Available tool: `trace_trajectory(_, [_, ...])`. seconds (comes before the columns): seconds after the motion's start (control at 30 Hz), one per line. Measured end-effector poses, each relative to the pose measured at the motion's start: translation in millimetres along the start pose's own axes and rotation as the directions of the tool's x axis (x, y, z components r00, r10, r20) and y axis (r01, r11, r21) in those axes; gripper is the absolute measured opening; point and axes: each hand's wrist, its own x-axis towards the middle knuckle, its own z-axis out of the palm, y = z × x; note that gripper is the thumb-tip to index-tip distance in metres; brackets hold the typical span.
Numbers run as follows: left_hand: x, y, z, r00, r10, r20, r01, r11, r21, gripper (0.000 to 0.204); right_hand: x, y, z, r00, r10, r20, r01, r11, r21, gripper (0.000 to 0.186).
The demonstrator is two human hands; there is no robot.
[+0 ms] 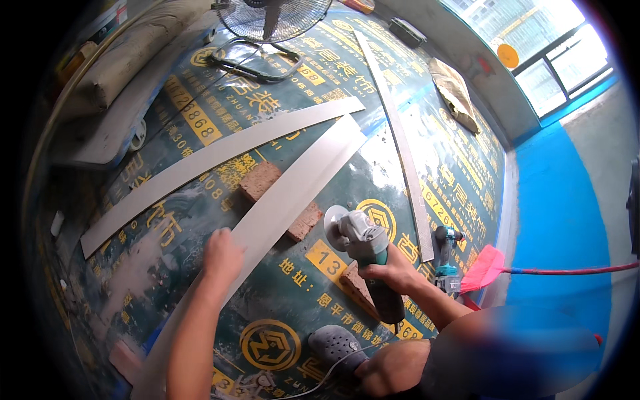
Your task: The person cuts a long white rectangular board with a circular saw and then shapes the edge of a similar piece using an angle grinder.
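"On the green printed floor sheet [320,308], where does the pale board [293,183] lie?"

"Diagonally over reddish brick [261,179], left of the angle grinder [365,231]."

"State of grip?"

"Right hand [395,270] clasps the angle grinder's body. Left hand [223,255], curled, is at the board's edge; whether it grips, I cannot tell."

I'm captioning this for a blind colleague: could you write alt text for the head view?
A person's right hand holds an angle grinder beside a long pale strip; the left hand is at the strip's edge. The strip lies across reddish brick on a printed green floor covering, a fan beyond.
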Motion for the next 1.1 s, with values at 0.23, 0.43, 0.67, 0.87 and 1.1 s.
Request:
trace_trajectory(0.23, [-15.0,26.6,-43.0,0.951,0.226,-0.211,-0.243,0.968,-0.056,0.035,5.3,3.6,25.1,0.996,-0.031,0.085,0.031,1.0,0.004,0.072])
trace_trajectory(0.43, [-187.5,-160.0,-123.3,0.956,-0.211,-0.203,0.218,0.976,0.01,0.047,7.0,-6.1,49.8,0.985,0.014,0.169,-0.001,0.997,-0.078,0.07])
trace_trajectory(0.67, [-482.0,-392.1,-162.8,0.519,-0.678,-0.52,0.791,0.611,-0.007,0.052,-1.0,-33.1,104.1,0.992,0.052,0.115,0.016,0.85,-0.526,0.052])
trace_trajectory(0.87, [-494.1,-369.1,-123.1,0.333,-0.866,-0.373,0.651,0.497,-0.574,0.065,-35.0,-60.2,154.9,0.983,0.004,0.181,0.025,0.987,-0.159,0.053])
trace_trajectory(1.1, [-433.2,-262.8,-160.5,0.702,-0.569,-0.429,0.657,0.75,0.08,0.081,-55.4,-49.6,174.2,0.969,0.005,0.247,0.052,0.973,-0.224,0.062])
